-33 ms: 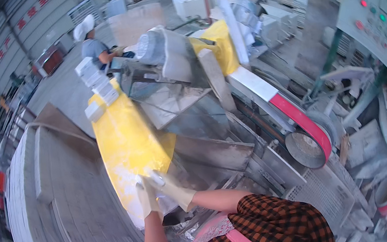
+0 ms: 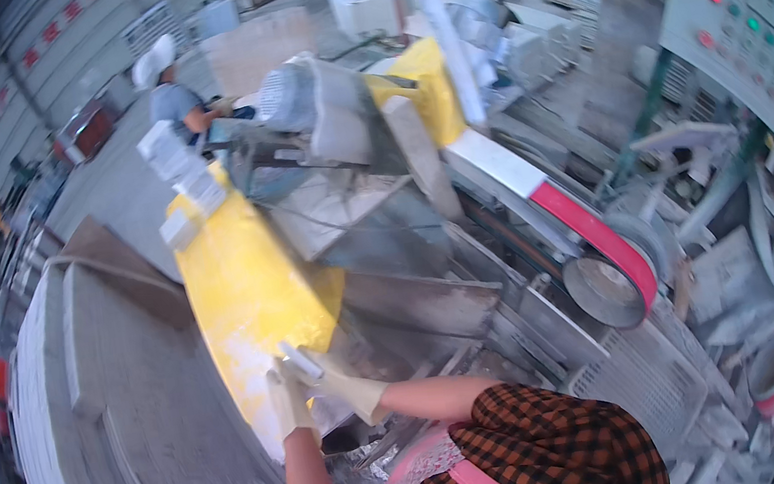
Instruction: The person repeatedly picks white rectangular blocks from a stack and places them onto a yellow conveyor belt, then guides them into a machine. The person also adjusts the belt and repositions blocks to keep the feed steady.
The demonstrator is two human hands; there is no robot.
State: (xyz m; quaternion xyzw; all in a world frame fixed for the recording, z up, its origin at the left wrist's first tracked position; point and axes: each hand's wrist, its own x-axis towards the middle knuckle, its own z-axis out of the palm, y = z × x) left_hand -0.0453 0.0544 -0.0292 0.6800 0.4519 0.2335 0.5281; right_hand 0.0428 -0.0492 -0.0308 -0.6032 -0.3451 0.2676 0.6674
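White strip (image 2: 300, 359), pinched in right grip (image 2: 343, 383), beside left grip (image 2: 288, 399), its closure unclear

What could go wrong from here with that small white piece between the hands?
The small white piece might slip: it sits by the gloved fingertips of the left hand and right hand, and blur hides which grips it.

The white blocks at the far end of the yellow cover might shift if the cover gets tugged.

Smooth, plastic-looking yellow sheet (image 2: 247, 284) at nine o'clock, matt gloves (image 2: 354, 384) at seven, rough-edged slabs (image 2: 165, 409) at eight
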